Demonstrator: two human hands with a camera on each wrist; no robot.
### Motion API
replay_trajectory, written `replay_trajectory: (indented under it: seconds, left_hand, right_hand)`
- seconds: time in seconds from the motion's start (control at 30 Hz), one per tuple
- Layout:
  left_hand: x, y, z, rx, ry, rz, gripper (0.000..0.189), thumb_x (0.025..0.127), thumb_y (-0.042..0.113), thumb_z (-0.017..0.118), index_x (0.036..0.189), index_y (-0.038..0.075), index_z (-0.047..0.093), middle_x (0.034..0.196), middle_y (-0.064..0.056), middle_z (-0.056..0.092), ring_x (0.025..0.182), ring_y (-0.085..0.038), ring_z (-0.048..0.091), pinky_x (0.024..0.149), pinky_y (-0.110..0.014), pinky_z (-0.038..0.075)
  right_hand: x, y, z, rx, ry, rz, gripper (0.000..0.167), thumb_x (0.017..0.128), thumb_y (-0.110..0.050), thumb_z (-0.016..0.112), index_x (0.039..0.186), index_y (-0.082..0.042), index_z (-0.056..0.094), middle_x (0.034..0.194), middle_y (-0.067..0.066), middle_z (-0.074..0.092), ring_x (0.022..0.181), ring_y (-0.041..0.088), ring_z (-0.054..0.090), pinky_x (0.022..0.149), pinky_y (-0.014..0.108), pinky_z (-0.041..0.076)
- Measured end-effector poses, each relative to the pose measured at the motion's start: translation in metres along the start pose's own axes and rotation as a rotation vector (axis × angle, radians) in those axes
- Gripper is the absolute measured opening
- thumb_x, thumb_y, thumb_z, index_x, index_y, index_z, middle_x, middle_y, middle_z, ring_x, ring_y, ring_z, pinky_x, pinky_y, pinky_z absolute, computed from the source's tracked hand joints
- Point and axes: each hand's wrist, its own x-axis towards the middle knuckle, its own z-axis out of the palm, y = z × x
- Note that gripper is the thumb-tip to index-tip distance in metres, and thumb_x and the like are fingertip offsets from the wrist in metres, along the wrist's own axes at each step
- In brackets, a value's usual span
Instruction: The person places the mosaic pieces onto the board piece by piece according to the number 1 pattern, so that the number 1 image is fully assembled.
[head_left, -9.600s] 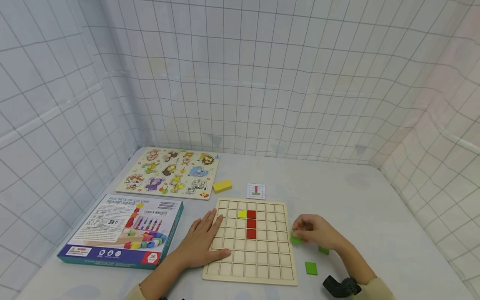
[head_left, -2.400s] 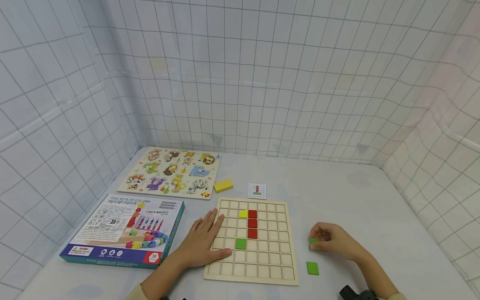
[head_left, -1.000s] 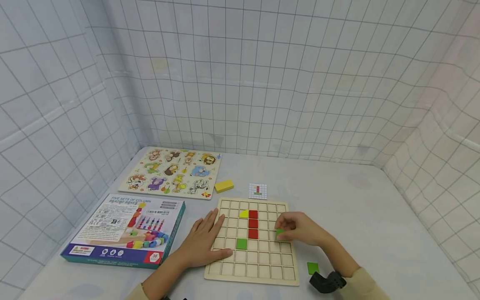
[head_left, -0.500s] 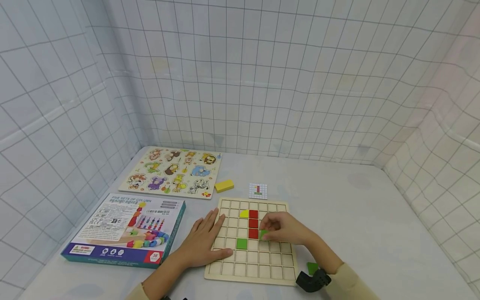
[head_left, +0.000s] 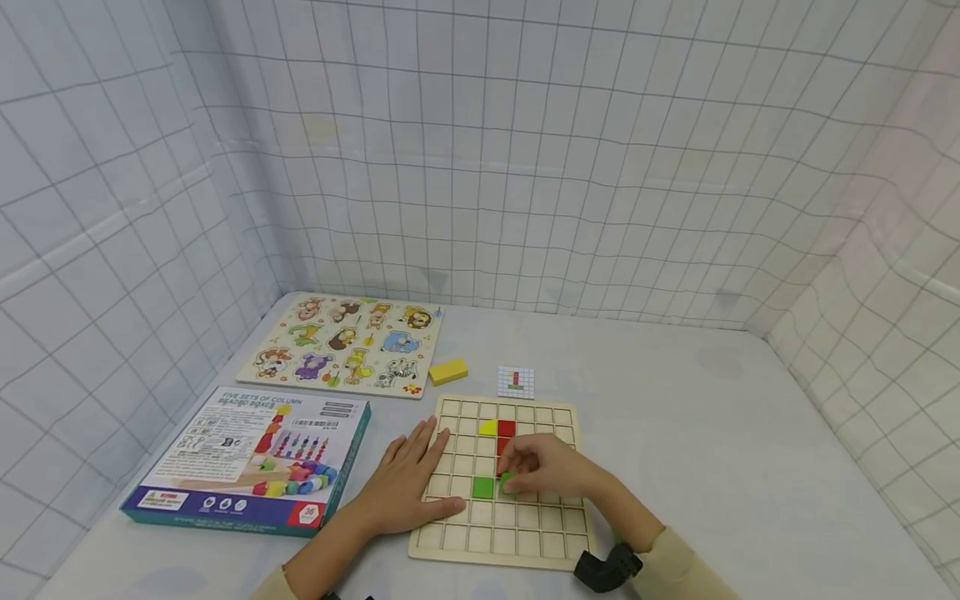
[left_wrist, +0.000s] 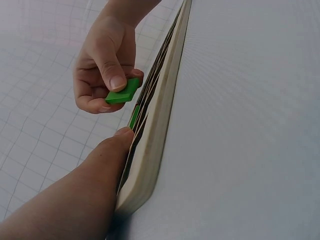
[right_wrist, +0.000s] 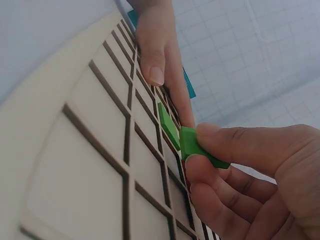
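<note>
My left hand (head_left: 405, 487) lies flat with spread fingers on the left edge of a wooden grid board (head_left: 495, 561). Between thumb and fingers, my right hand (head_left: 551, 468) pinches a green square tile (right_wrist: 192, 145), tilted just above the board. To its left, a second green tile (head_left: 483, 487) sits in a cell. Higher up is a column of red tiles (head_left: 506, 428), its lower part hidden by my right hand. Beside the top red tile lies a yellow piece (head_left: 488, 427) with one corner cut away.
A small pattern card (head_left: 516, 382) and a yellow block (head_left: 448, 372) lie beyond the board. At left are an animal puzzle board (head_left: 247, 375) and a flat toy box (head_left: 198, 450). My right forearm almost hides another green tile on the table.
My right hand picked up a green tile at the right and carried it left over the board, below the red column. Earlier, another green tile went into a cell. My left hand stayed put.
</note>
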Motion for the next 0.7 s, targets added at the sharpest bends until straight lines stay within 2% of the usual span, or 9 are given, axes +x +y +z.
replay_trajectory:
  seconds: [0.27,0.5,0.7]
  left_hand:
    - [-0.0007,0.0008,-0.0007,-0.009,0.005,0.000,0.102,0.085,0.073,0.052,0.156,0.006,0.020,0.162,-0.016,0.005,0.148,-0.029,0.004,0.114,-0.056,0.008]
    - [-0.0006,0.0009,-0.0008,-0.009,0.003,0.003,0.102,0.085,0.072,0.052,0.156,0.006,0.019,0.162,-0.016,0.005,0.148,-0.029,0.003,0.114,-0.056,0.008]
    - [-0.0005,0.0012,-0.0014,-0.003,0.000,0.001,0.102,0.085,0.072,0.052,0.156,0.006,0.019,0.162,-0.016,0.005,0.148,-0.030,0.003,0.114,-0.056,0.008]
  right_hand:
    - [0.0003,-0.0035,0.0100,-0.047,0.016,0.071,0.009,0.087,-0.011,0.074,0.094,-0.013,0.068,0.076,-0.004,0.062,0.062,0.008,0.055,0.059,0.023,0.050]
    - [-0.0003,-0.0037,0.0111,-0.116,0.036,0.050,0.009,0.087,-0.012,0.075,0.093,-0.016,0.069,0.075,-0.008,0.062,0.064,0.006,0.054,0.060,0.022,0.046]
    - [-0.0012,-0.0032,0.0113,-0.171,0.061,-0.004,0.007,0.085,-0.012,0.076,0.089,-0.016,0.072,0.080,-0.011,0.061,0.072,0.006,0.053,0.064,0.023,0.047]
